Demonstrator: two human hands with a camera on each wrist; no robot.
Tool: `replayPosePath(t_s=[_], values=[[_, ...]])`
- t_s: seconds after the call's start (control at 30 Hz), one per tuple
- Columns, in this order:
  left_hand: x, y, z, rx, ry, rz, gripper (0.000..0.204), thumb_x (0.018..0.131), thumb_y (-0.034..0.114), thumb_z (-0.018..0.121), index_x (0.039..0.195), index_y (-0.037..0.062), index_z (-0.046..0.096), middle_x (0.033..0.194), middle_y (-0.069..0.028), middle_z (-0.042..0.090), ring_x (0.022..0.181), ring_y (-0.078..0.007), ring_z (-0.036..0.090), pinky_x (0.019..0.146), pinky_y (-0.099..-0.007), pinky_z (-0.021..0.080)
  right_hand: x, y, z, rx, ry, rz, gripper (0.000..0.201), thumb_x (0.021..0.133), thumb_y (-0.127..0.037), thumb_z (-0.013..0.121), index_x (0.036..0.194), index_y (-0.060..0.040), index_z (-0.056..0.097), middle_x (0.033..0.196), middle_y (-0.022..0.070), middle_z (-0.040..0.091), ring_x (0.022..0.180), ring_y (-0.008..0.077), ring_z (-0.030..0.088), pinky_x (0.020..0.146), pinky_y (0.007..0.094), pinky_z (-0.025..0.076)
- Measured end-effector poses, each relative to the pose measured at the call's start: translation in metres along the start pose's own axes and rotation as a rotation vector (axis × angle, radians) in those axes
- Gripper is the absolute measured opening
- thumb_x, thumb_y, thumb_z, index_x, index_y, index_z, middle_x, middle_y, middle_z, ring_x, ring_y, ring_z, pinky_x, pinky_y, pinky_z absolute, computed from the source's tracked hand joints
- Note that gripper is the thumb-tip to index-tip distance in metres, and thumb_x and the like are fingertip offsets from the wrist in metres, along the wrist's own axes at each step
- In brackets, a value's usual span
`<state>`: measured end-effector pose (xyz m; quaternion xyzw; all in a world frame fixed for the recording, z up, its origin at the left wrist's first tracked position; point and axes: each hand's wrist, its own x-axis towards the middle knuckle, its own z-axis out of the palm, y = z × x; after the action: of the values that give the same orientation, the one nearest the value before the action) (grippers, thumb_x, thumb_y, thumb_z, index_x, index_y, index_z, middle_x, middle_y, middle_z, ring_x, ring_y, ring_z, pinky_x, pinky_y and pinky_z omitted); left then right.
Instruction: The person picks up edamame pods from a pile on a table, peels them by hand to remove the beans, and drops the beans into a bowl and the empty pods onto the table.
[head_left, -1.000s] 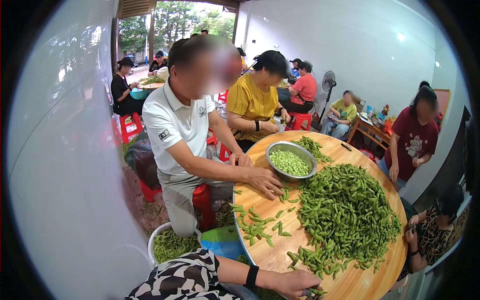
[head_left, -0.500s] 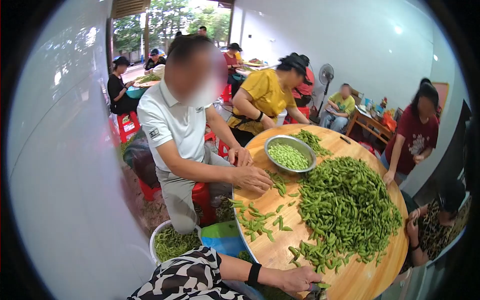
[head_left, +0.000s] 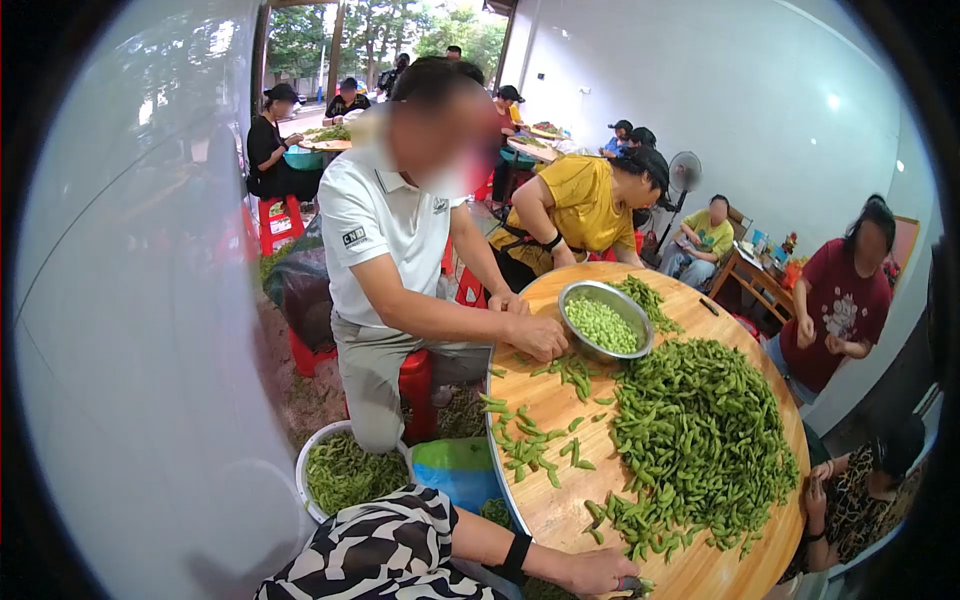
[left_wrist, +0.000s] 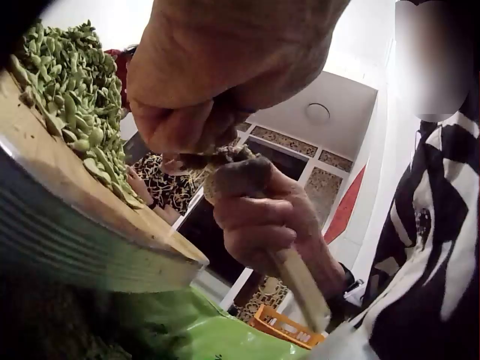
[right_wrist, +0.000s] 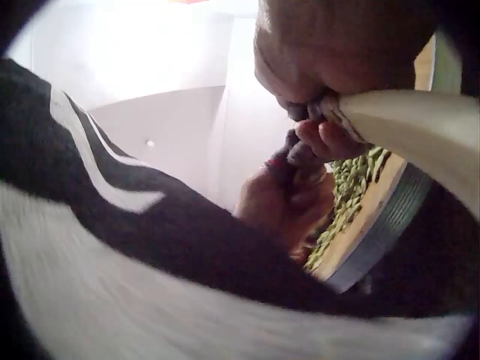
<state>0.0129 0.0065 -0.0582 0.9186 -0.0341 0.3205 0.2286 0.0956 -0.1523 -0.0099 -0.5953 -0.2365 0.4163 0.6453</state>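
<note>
At the near table edge my left hand (head_left: 598, 571) has its fingers curled, a green bean pod (head_left: 642, 585) at the fingertips. In the left wrist view this left hand (left_wrist: 225, 64) reaches down from the top, meeting my right hand (left_wrist: 259, 225). My right hand grips a long pale handle-like thing (left_wrist: 301, 289), which crosses the right wrist view from beside the right hand (right_wrist: 337, 60). A dark cover wraps the right thumb (left_wrist: 244, 176). The hands meet at the fingertips; what lies between them is mostly hidden. A big heap of pods (head_left: 700, 440) lies beyond my left hand.
A steel bowl (head_left: 650, 345) of shelled beans stands on the round wooden table (head_left: 548, 500). Someone in a white shirt (head_left: 375, 215) works at the table's left side. Below stands a white tub (head_left: 303, 480) of pods or husks, beside a green-and-blue bag (head_left: 455, 465).
The head view has shifted, moving the table and bowl rightward in it. The person in yellow now leans lower over the table edge. My left hand stays at the near edge.
</note>
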Motion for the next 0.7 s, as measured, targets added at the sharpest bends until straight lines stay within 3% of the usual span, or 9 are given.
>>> replayPosePath(t_s=[0.07,0.2,0.27,0.33,0.47,0.7], values=[[0.001,0.010,-0.011,-0.113,-0.003,-0.053,0.032,0.076,0.035,0.066,0.081,0.0044,0.058,0.071,-0.0146,0.056,0.065,-0.0349,0.057,0.058,-0.0442,0.046,0.009,0.012,-0.007,-0.218,0.019,-0.249,0.020,0.098,-0.017,0.049,0.106,-0.0012,0.059,0.079,0.0004,0.059,0.057,0.0044,0.045,0.050,0.0158,0.034],[0.005,0.034,-0.023,-0.408,-0.106,-0.305,0.028,0.078,0.027,0.062,0.081,-0.0007,0.061,0.076,-0.0215,0.060,0.070,-0.0378,0.060,0.062,-0.0454,0.047,-0.002,0.001,-0.002,-0.213,0.109,-0.268,0.019,0.095,-0.012,0.053,0.109,0.0005,0.058,0.087,0.0032,0.060,0.069,0.0088,0.053,0.059,0.0192,0.043],[0.007,0.042,-0.033,-0.472,-0.164,-0.399,0.028,0.080,0.026,0.061,0.081,-0.0024,0.062,0.077,-0.0235,0.062,0.071,-0.0388,0.061,0.063,-0.0457,0.047,0.001,0.004,-0.005,-0.616,0.177,-0.486,0.024,0.092,-0.008,0.058,0.113,0.0029,0.057,0.094,0.0082,0.061,0.080,0.0157,0.058,0.070,0.0266,0.049],[0.009,0.047,-0.039,-0.450,-0.273,-0.453,0.027,0.082,0.022,0.057,0.083,-0.0038,0.064,0.077,-0.0254,0.063,0.072,-0.0398,0.062,0.063,-0.0463,0.048,0.000,0.002,-0.009,-0.745,0.131,-0.513,0.027,0.091,-0.009,0.060,0.115,0.0034,0.056,0.096,0.0106,0.061,0.083,0.0191,0.059,0.073,0.0295,0.050],[0.005,0.046,-0.035,-0.407,-0.294,-0.491,0.026,0.082,0.021,0.055,0.083,-0.0032,0.064,0.075,-0.0256,0.062,0.069,-0.0399,0.061,0.063,-0.0467,0.048,-0.002,0.003,-0.010,-0.925,0.064,-0.598,0.030,0.089,-0.011,0.062,0.115,0.0034,0.056,0.097,0.0161,0.062,0.085,0.0243,0.061,0.076,0.0332,0.050],[0.011,0.064,-0.051,-0.443,-0.377,-0.572,0.025,0.082,0.021,0.053,0.083,-0.0011,0.065,0.077,-0.0254,0.064,0.073,-0.0408,0.063,0.065,-0.0472,0.049,-0.006,0.001,-0.017,-0.911,0.024,-0.468,0.031,0.089,-0.012,0.062,0.116,0.0025,0.057,0.097,0.0163,0.063,0.085,0.0256,0.062,0.075,0.0334,0.050]])
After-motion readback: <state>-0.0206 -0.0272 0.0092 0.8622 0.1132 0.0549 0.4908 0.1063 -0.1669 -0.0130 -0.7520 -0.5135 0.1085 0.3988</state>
